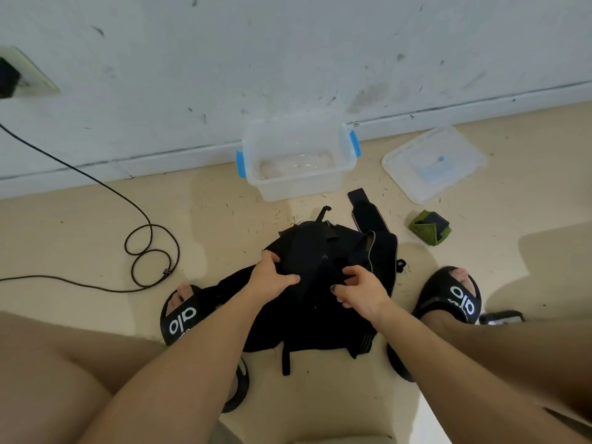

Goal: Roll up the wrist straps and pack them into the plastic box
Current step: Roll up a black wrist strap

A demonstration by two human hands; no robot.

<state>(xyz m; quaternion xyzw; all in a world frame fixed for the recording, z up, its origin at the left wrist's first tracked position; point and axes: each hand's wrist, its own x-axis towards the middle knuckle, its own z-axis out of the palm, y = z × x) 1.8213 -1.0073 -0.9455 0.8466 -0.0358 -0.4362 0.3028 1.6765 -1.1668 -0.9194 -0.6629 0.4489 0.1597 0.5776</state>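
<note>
Matt black cloth straps (320, 267), clear glossy plastic box (299, 161), smooth beige floor (80, 245), scuffed white wall (288, 43)

Legible text, one item: the white mark "alo" across the black band of my left slide sandal (182, 322). The same "alo" mark stands on the band of my right slide sandal (461, 299). I read nothing else anywhere.

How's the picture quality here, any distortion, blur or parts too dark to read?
Head view: wide-angle bend curves the skirting line; the black strap pile is too dark for detail; the clear plastic box looks hazy against the wall; soft shadows, no harsh glare.
</note>
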